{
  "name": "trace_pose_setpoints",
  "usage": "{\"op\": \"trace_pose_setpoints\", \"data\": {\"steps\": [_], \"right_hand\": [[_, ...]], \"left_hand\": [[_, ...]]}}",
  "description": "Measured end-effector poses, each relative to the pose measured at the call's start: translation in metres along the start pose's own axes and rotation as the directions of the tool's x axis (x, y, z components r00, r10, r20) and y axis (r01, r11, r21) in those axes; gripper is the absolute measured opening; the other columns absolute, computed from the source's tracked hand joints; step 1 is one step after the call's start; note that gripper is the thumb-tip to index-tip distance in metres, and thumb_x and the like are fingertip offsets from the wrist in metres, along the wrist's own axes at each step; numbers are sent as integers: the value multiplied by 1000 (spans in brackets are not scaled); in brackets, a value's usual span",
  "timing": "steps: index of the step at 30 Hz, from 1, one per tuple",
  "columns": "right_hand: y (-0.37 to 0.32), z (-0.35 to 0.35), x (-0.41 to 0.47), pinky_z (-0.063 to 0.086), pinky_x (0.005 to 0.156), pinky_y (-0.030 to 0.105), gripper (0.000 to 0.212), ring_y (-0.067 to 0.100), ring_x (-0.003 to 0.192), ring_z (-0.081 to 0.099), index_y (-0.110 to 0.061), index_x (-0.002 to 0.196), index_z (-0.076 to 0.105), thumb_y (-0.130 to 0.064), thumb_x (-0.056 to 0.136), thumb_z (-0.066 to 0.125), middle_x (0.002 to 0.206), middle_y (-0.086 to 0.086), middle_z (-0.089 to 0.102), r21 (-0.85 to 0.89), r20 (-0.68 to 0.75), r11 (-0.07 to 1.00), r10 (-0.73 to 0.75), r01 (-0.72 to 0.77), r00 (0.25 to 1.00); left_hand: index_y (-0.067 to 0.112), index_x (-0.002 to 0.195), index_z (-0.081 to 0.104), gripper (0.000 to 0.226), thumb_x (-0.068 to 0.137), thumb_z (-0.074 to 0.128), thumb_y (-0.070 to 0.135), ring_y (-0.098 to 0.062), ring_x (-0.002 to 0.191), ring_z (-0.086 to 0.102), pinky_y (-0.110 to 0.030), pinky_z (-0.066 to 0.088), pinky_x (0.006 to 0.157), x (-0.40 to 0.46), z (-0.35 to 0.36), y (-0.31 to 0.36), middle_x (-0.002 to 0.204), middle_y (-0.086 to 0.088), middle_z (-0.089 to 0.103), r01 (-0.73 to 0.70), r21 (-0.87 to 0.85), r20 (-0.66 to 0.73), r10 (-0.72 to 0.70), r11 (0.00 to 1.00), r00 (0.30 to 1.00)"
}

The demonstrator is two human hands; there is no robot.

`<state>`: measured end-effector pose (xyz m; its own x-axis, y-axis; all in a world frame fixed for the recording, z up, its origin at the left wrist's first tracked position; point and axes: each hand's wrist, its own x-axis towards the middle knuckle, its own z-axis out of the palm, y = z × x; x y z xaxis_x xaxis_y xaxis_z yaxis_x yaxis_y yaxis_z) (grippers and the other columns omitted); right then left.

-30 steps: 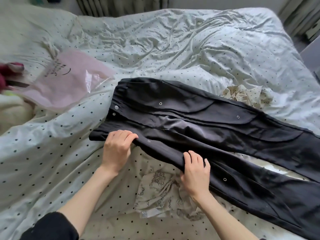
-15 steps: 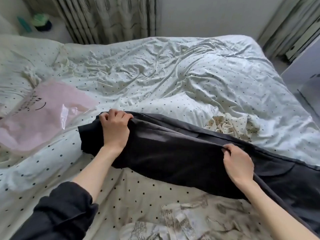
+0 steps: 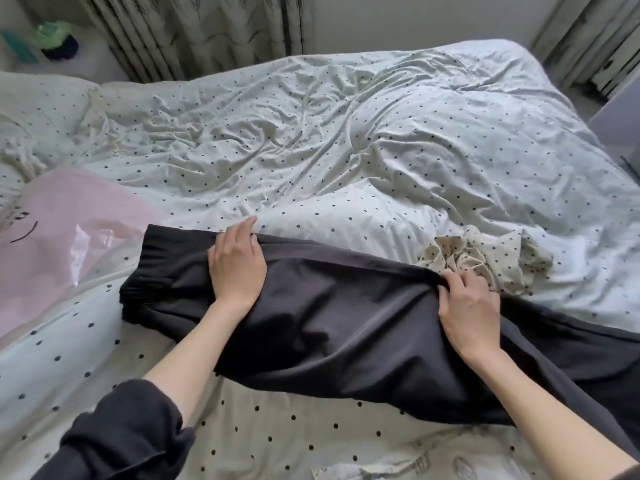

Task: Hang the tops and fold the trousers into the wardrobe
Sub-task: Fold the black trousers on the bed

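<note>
Head view: the left hand (image 3: 237,263) lies palm-down on the black trousers (image 3: 346,320), fingers loosely spread and reaching the far edge of the cloth, pressing rather than clutching as far as can be seen. The right hand (image 3: 469,308) pinches the same far edge, fingers curled round a gather of fabric. Between the two hands the trousers lie doubled lengthwise, one leg over the other, with the waistband just left of the left hand and the legs running off past the right hand toward the frame's edge. Judging from this, the first lengthwise fold is made; the crosswise folds and the trip to the wardrobe, which is not in view, remain. Just beyond the right hand sits a crumpled dotted garment (image 3: 485,259); a printed one (image 3: 398,469) lies near the forearms, both apparently unsorted. All rests on the dotted duvet (image 3: 346,133); a pink bag (image 3: 69,237) lies well left.
</note>
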<state>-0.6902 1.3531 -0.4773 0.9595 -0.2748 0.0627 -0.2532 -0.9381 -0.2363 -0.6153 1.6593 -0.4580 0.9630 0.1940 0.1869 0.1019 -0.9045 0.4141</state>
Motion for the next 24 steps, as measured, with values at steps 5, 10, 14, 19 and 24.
{"op": "trace_pose_setpoints", "data": {"steps": [5, 10, 14, 19, 24], "right_hand": [[36, -12, -34, 44, 77, 50, 36, 42, 96, 57, 2, 112, 62, 4, 76, 67, 108, 22, 61, 70, -134, 997, 20, -11, 991], [98, -26, -82, 39, 86, 48, 42, 37, 105, 54, -4, 123, 57, -6, 81, 65, 117, 16, 59, 4, -13, 982, 188, -188, 982], [153, -37, -120, 36, 89, 44, 43, 32, 109, 51, -8, 126, 54, -11, 83, 62, 121, 11, 57, -21, 97, 952, 307, -307, 947], [217, -47, -136, 41, 82, 37, 31, 28, 102, 56, -13, 116, 57, -12, 84, 58, 111, 5, 59, 25, 253, 928, 354, -372, 900], [317, -73, -111, 39, 69, 31, 18, 24, 92, 56, -22, 94, 63, -11, 83, 54, 96, -2, 57, 31, 378, 923, 345, -384, 859]], "left_hand": [[20, 144, 36, 46, 99, 40, 27, -39, 140, 18, -52, 7, 115, -46, 8, 33, 156, -11, 18, -151, 101, 170, 133, 983, 976], [23, 150, 22, 53, 99, 33, 35, -36, 144, -9, -62, 1, 111, -79, 27, 69, 159, -10, -6, -95, 157, 282, 48, 983, 958], [23, 151, 15, 55, 99, 28, 38, -30, 145, -7, -62, -1, 110, -120, 45, 114, 159, -10, -4, -265, 172, 365, 188, 949, 912], [26, 151, -3, 60, 97, 15, 45, -25, 145, -13, -60, -8, 111, -169, 71, 179, 159, -6, -10, -404, 161, 446, 299, 901, 843], [23, 143, -20, 66, 96, 17, 50, -25, 145, -16, -55, -11, 112, -207, 106, 259, 157, -7, -17, -425, 146, 445, 324, 893, 835]]}}
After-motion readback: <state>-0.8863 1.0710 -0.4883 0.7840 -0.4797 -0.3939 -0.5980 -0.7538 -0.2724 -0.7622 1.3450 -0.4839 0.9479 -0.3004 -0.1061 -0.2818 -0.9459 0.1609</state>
